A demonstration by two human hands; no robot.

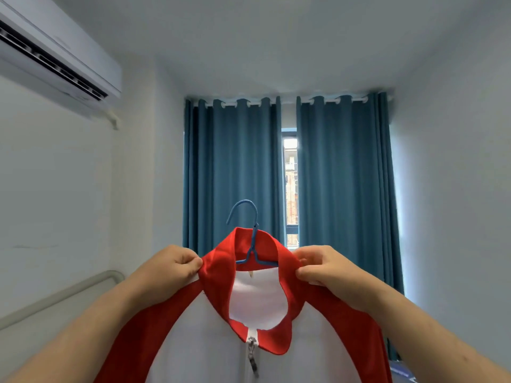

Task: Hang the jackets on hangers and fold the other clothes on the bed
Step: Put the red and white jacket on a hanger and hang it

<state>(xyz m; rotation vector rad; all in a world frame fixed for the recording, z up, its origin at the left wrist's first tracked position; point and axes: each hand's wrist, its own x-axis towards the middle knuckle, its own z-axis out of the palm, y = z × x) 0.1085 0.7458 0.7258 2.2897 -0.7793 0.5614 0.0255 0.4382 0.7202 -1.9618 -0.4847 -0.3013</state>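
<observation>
A red and white jacket (210, 344) is held up in the air in front of the person, facing them, with a blue hanger (250, 244) inside its neck. The hanger's hook stands up above the red collar (221, 272), and its shoulders run down under the fabric on both sides. The collar lies open, showing the white lining behind it. The zipper (252, 352) is closed up to the base of the collar, and its pull hangs down.

The left hand (174, 268) pinches the jacket at the left side of the collar, where the red shoulder begins; its fingers (193, 265) are curled tight on the cloth. The right hand (325, 269) grips the right side of the collar in the same way, thumb and fingers clamped on the fabric. Both forearms reach up from the lower corners.

Behind the jacket hang blue curtains (237, 175), parted by a narrow gap that shows a window (290, 189). An air conditioner (55, 56) is mounted high on the left wall. A pale rounded rail (69, 293) runs along the left wall lower down.
</observation>
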